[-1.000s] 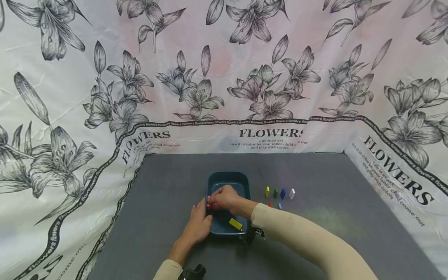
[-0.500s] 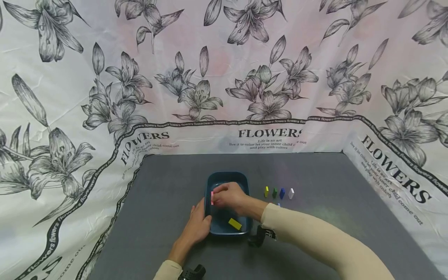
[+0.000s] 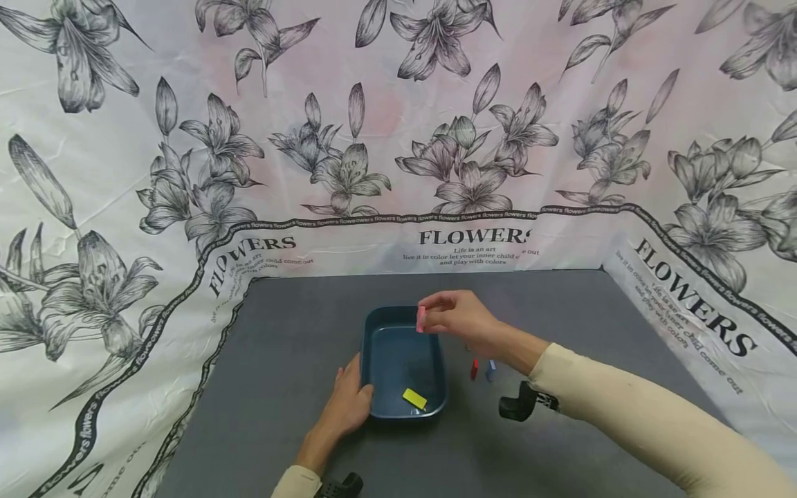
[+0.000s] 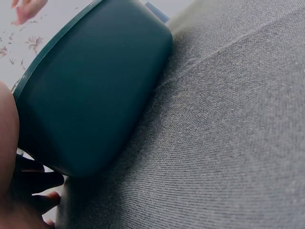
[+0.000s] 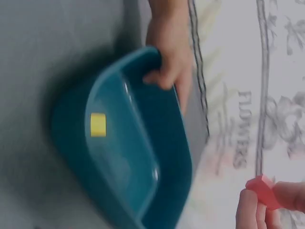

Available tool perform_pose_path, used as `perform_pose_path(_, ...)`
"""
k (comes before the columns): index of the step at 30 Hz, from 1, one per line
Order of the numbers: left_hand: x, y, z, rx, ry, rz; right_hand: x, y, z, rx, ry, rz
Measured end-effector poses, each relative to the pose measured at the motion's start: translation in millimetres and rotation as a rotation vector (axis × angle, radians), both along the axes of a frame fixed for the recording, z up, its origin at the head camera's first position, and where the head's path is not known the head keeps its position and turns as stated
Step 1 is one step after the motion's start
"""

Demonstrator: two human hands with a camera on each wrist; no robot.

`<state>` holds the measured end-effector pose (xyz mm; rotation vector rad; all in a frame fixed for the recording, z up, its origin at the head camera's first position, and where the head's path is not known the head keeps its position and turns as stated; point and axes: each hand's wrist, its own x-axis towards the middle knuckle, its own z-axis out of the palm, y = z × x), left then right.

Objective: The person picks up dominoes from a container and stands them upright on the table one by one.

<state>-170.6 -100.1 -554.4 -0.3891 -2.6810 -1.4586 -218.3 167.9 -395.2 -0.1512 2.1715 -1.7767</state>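
A dark teal rectangular tub [image 3: 398, 360] stands on the grey table. My left hand [image 3: 345, 401] grips its left wall; in the right wrist view the thumb is hooked over the rim and the fingers lie outside. My right hand [image 3: 467, 324] pinches a small pink block [image 3: 420, 319] between thumb and fingertips, raised over the tub's far right corner. The same block [image 5: 263, 192] looks red-pink in the right wrist view. Inside the tub, near its front, lies a yellow block [image 3: 414, 399]. In the left wrist view, the tub's outer wall [image 4: 90, 90] fills much of the picture.
To the right of the tub, a red block [image 3: 474, 369] and a blue block [image 3: 491, 371] stand on the table [image 3: 299, 332]. My right hand and forearm cover the spot behind them. A flower-printed cloth [image 3: 349, 242] hangs around the table's back and sides.
My right hand has lifted the pink block from the tub's left side, up and rightward to above the far right corner. My left hand keeps its place on the tub.
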Motion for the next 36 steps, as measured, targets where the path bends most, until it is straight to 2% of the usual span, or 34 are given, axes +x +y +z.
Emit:
perform_pose_path(2, -1.4, 0, -2.9, -0.007, -0.020, 0.007, 1.6, 15, 6.7, 0.040, 0.020, -0.027)
perform_pose_path(7, -0.4, -1, -1.5, -0.001, 0.000, -0.002, 9.3, 52, 14.9, 0.092, 0.072, -0.080)
perform_pose_path(10, -2.0, -1, -7.7, 0.012, 0.035, 0.012, 17.3, 72, 14.7, 0.114, 0.104, -0.089)
perform_pose_path(13, -3.8, -1, -14.2, 0.002, 0.033, 0.030, 25.7, 90, 8.7, 0.187, 0.148, -0.102)
perform_pose_path(20, -7.6, -2, -21.0, 0.009, 0.064, 0.014, 39.6, 119, -23.6, 0.380, 0.313, -0.148)
perform_pose_path(26, -6.2, -1, -18.8, 0.017, 0.052, 0.017, 46.6, 134, -57.2, 0.511, 0.437, -0.175)
perform_pose_path(33, -5.8, -2, -18.3, 0.026, 0.051, 0.000, 47.8, 142, -96.0, 0.553, 0.454, -0.206)
perform_pose_path(36, -2.6, -2, -8.7, 0.027, 0.024, -0.005, 47.2, 142, -106.8, 0.545, 0.457, -0.196)
